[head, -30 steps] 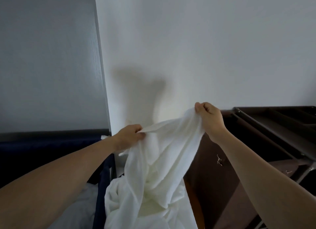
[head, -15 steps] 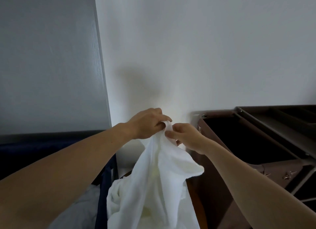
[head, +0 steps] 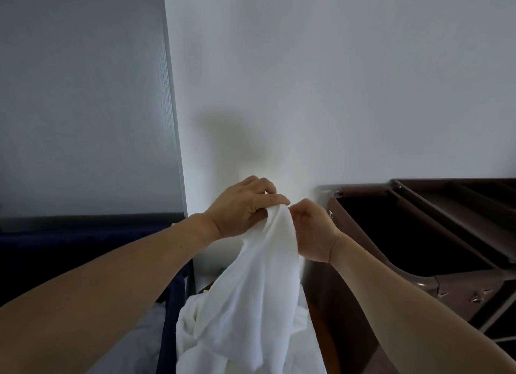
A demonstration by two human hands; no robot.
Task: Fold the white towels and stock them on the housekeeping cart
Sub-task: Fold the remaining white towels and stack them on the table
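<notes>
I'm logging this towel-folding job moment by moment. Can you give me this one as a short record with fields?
activity: a person holds up a white towel in front of a wall
left hand: grips the towel's top edge
right hand: pinches the same edge, close beside the left hand
towel state: hangs loose and bunched, not yet folded
cart: brown, to the right of the towel
hamper: dark blue, lower left, with pale cloth in it

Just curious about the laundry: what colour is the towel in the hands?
Plain white, no pattern; the towel shows best in the head view, pinched by both hands.
</notes>
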